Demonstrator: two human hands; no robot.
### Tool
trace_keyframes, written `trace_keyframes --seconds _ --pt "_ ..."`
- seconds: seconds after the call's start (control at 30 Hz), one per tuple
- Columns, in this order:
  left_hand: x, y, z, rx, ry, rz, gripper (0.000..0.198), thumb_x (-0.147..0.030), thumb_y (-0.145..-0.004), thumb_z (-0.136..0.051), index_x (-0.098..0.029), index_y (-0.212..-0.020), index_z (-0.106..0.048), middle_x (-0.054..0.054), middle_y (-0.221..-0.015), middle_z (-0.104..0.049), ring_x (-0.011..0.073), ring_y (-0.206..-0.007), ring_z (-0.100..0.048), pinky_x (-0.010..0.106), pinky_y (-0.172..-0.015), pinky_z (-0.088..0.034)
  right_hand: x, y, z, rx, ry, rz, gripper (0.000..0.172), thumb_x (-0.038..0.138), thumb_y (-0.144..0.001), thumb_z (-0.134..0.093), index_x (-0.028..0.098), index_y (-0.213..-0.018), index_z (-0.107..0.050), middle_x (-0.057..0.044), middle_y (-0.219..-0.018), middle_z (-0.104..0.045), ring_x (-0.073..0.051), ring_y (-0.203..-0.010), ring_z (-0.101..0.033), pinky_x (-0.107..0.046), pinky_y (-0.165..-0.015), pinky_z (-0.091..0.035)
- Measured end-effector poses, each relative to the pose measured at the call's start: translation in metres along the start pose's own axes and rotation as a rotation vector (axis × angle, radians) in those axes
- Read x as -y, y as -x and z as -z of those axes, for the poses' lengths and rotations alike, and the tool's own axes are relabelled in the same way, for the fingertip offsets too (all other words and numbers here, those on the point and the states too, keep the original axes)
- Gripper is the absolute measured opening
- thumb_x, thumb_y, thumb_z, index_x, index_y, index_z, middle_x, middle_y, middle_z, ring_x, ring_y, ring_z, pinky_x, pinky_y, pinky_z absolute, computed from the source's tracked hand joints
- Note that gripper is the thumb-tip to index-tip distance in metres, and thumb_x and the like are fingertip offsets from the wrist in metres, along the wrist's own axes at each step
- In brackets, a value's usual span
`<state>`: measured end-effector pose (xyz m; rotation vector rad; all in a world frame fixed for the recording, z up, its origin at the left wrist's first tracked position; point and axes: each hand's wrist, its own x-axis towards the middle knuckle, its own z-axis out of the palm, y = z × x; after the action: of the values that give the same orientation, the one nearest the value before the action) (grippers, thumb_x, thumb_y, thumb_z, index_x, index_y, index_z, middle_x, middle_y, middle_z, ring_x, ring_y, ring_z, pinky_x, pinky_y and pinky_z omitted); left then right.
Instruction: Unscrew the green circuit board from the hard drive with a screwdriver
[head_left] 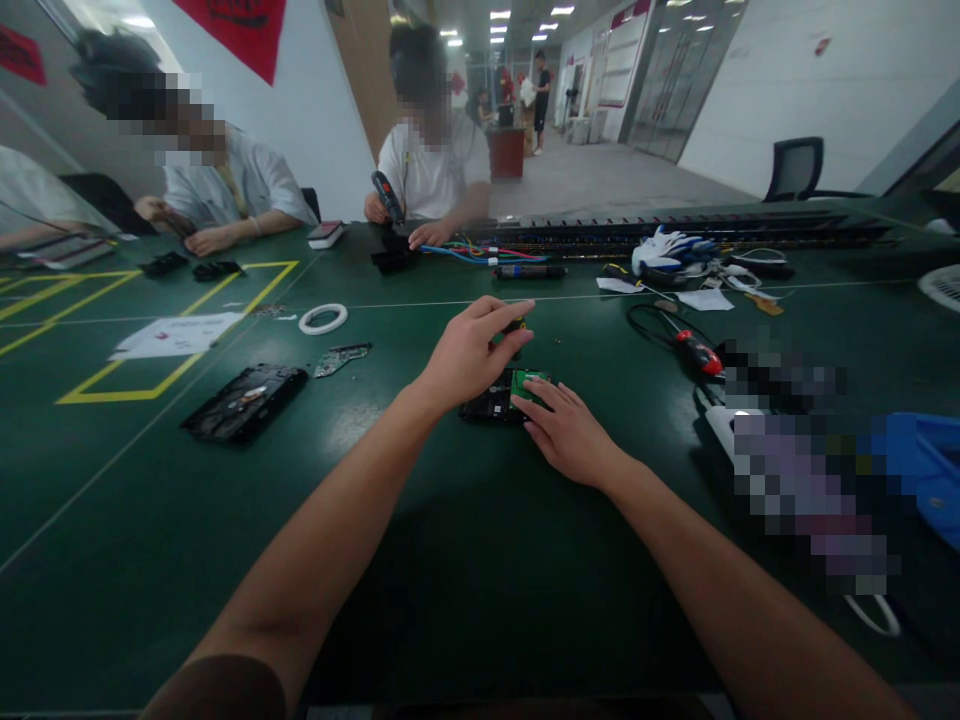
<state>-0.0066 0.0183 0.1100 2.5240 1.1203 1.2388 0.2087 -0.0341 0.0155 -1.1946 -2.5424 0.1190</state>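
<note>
I have both bare hands working over the middle of a dark green table (pixel 112 560), with a black case (pixel 486 407) lying flat between them. A green circuit board (pixel 520 381) shows at the right part of that case. My right hand (pixel 566 430) lies over the board with its fingers spread and lightly bent, clutching nothing, the fingertips on or just above it. My left hand (pixel 472 348) hovers above the far left part of the case, index finger stretched out to the right and thumb below it. A small yellow-and-black object (pixel 522 324) shows by those two fingers; it is mostly covered, so I cannot tell whether they grip it.

To the left I see a second black case (pixel 244 400), its inside facing up, and just beyond it a loose circuit piece (pixel 341 360). Farther off lies a white ring (pixel 323 319). On the right a red-and-black screwdriver (pixel 697 353) lies near a pair of white-and-blue gloves (pixel 670 252). Across the table, a co-worker in a white shirt (pixel 439 170) holds a dark power tool (pixel 387 197), with coloured wires (pixel 465 253) stretching to the right of it.
</note>
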Motion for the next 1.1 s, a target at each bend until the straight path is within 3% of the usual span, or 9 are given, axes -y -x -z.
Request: trace_keyframes --seconds 0.17,0.47,0.67,0.73,0.93,1.1 --pt "0.0009 -0.0003 0.0003 0.063 0.053 -0.025 0.047 -0.012 -0.102 -0.051 -0.022 -0.147 -0.058 0.009 -0.137 -0.068 0.0188 -0.119 -0.066 0.037 -0.105 -0.054 0.0008 -0.0001 0.0014 0.014 0.018 -0.003 0.046 0.028 -0.107 -0.045 0.023 -0.151 -0.056 -0.013 -0.162 -0.047 -0.031 -0.154 -0.039 -0.059 -0.126 -0.030" --pt "0.0025 0.0014 -0.0048 0.017 -0.071 0.030 0.039 -0.030 -0.100 -0.066 -0.023 -0.138 -0.065 0.008 -0.115 -0.067 0.0184 -0.100 -0.066 0.034 -0.092 -0.057 0.0021 -0.0007 0.0017 0.005 0.019 0.004 0.045 0.025 -0.106 -0.046 0.021 -0.150 -0.057 -0.015 -0.161 -0.048 -0.032 -0.153 -0.040 -0.060 -0.125 -0.031" --pt "0.0058 0.0020 -0.0033 0.080 0.022 -0.038 0.053 -0.017 -0.103 -0.052 -0.021 -0.156 -0.047 0.011 -0.139 -0.065 0.0219 -0.125 -0.063 0.041 -0.109 -0.052 0.0009 0.0001 0.0007 0.009 0.008 -0.002 0.046 0.027 -0.106 -0.046 0.023 -0.151 -0.056 -0.013 -0.162 -0.047 -0.031 -0.153 -0.040 -0.060 -0.126 -0.030" --pt "0.0050 0.0013 -0.0027 0.082 0.037 -0.058 0.053 -0.013 -0.102 -0.051 -0.021 -0.154 -0.048 0.011 -0.139 -0.066 0.0217 -0.127 -0.063 0.042 -0.111 -0.051 0.0002 0.0000 -0.0003 0.005 0.010 -0.005 0.046 0.028 -0.106 -0.046 0.023 -0.151 -0.056 -0.013 -0.162 -0.047 -0.031 -0.153 -0.040 -0.059 -0.126 -0.030" --pt "-0.0003 0.0007 -0.0021 0.038 -0.023 -0.010 0.036 -0.023 -0.097 -0.068 -0.022 -0.133 -0.064 0.009 -0.122 -0.069 0.0197 -0.104 -0.069 0.037 -0.094 -0.058 -0.0010 0.0000 -0.0014 -0.009 -0.003 0.001 0.045 0.028 -0.106 -0.046 0.025 -0.150 -0.056 -0.012 -0.162 -0.048 -0.031 -0.153 -0.040 -0.061 -0.125 -0.030" --pt "0.0015 0.0018 -0.0035 0.031 -0.068 -0.006 0.031 -0.030 -0.096 -0.072 -0.020 -0.125 -0.066 0.009 -0.117 -0.068 0.0180 -0.095 -0.069 0.032 -0.086 -0.059 -0.0008 0.0002 -0.0009 0.004 0.004 -0.001 0.046 0.028 -0.107 -0.045 0.024 -0.152 -0.055 -0.013 -0.163 -0.046 -0.031 -0.154 -0.038 -0.060 -0.125 -0.030"
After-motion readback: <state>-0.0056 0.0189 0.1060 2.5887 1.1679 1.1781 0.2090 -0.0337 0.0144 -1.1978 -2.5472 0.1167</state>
